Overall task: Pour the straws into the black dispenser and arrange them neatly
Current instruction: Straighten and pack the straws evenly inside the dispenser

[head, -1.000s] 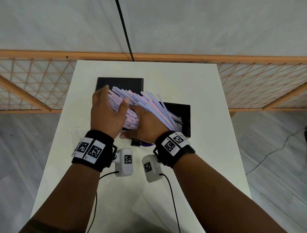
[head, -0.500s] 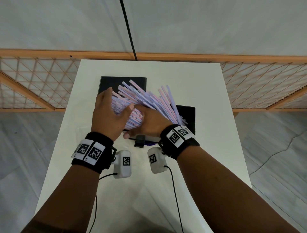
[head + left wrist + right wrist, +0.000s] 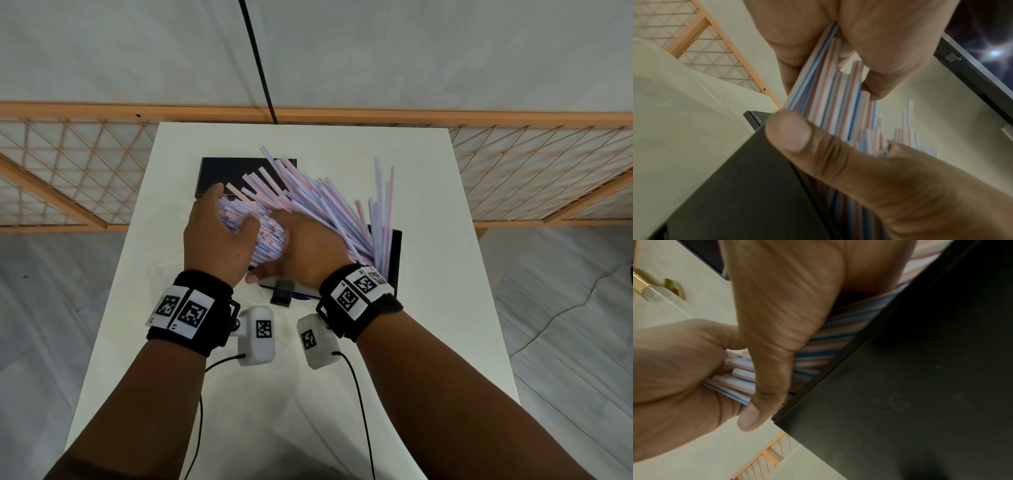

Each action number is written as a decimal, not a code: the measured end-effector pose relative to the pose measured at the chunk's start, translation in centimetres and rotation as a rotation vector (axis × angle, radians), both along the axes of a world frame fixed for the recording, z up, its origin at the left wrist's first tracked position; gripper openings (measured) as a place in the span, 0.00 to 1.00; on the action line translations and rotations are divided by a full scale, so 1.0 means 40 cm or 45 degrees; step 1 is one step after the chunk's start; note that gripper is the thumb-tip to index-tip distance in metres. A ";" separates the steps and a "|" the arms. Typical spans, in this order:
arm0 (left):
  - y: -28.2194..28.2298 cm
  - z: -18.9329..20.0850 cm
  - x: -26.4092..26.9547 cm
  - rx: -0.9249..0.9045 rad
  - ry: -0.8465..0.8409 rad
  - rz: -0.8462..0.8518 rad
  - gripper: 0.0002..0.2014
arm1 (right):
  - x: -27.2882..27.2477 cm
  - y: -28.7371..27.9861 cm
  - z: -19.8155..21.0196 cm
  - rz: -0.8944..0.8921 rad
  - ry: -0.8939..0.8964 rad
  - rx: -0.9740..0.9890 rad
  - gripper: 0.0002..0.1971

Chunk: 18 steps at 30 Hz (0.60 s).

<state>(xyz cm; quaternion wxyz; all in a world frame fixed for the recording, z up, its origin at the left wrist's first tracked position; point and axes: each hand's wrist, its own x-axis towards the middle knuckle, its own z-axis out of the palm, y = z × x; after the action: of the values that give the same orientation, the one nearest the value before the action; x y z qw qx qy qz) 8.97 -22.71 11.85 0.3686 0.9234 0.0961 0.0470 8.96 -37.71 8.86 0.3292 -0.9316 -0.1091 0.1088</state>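
You have the whole bundle of straws (image 3: 308, 209) gathered over the black dispenser (image 3: 394, 260) on the desk (image 3: 428, 308): your left hand (image 3: 219, 240) curls around its near end from one side, and your right hand (image 3: 308, 250) wraps it from the other. The far ends fan out loose and uneven above the dispenser, some standing almost upright by its right wall, so the pour looks only partly done. Lowering them in and squaring them flat is left.

Even, soft daylight in the head view with bent edges; both wrist views are dimmer, warm-tinted and motion-blurred.
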 end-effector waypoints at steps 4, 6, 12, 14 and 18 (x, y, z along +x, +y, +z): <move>-0.002 0.004 0.007 0.060 0.057 -0.029 0.31 | -0.004 -0.002 0.005 0.008 -0.061 -0.122 0.55; -0.002 0.010 0.012 0.071 0.102 -0.036 0.30 | -0.006 -0.001 0.001 0.000 -0.065 -0.121 0.55; 0.009 0.008 0.002 -0.010 0.125 -0.071 0.20 | -0.042 -0.001 -0.031 -0.045 -0.078 0.184 0.54; 0.013 0.008 -0.006 0.023 0.154 -0.057 0.19 | -0.046 0.002 -0.032 -0.011 -0.100 0.214 0.53; 0.023 0.007 -0.035 0.075 0.229 -0.028 0.21 | -0.050 -0.001 -0.047 0.103 -0.136 0.156 0.52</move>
<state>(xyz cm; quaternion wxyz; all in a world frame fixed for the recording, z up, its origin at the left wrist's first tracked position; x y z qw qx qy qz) 7.56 -21.80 12.14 0.3316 0.9354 0.1173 -0.0374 6.96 -37.74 6.99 0.3745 -0.9091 -0.1704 0.0652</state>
